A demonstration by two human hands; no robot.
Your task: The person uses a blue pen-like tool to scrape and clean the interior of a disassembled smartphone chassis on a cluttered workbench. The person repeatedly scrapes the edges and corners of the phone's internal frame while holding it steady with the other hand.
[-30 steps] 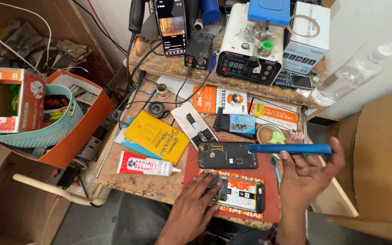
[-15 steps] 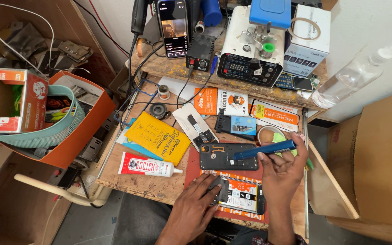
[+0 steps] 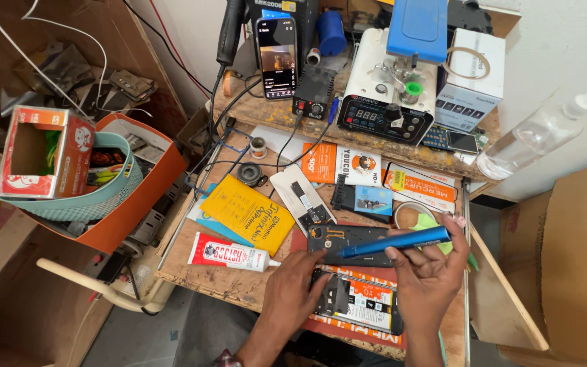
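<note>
Looking down from the head camera, the single view shows a cluttered wooden table [image 3: 239, 282] set up for phone repair. The person's right hand [image 3: 429, 272] pinches a slim blue pen-shaped tool [image 3: 395, 242] between thumb and fingertips, holding it nearly level just above a dark opened phone body [image 3: 348, 241] that lies flat on a red mat [image 3: 321, 326]. The left hand [image 3: 293, 285] rests palm down, its fingers spread and pressing on a second opened phone [image 3: 358, 309] at the near edge of the table; its grip pins rather than clasps. Judging from this, the step in hand seems to be bringing the tool to the opened phones, and the next move probably calls for a steady, fine tip placement while the left hand keeps the lower phone from sliding.

Materials vary: rough, stained wood underfoot of everything; a soft white and red glue tube [image 3: 229, 253] lying just left of the hands; a glossy yellow packet [image 3: 246, 214] beyond it. Farther back stand a boxy white machine with a blue top [image 3: 392, 95], an upright lit phone [image 3: 276, 47], and, at the right, a clear plastic bottle [image 3: 535, 136] lying tilted.
</note>
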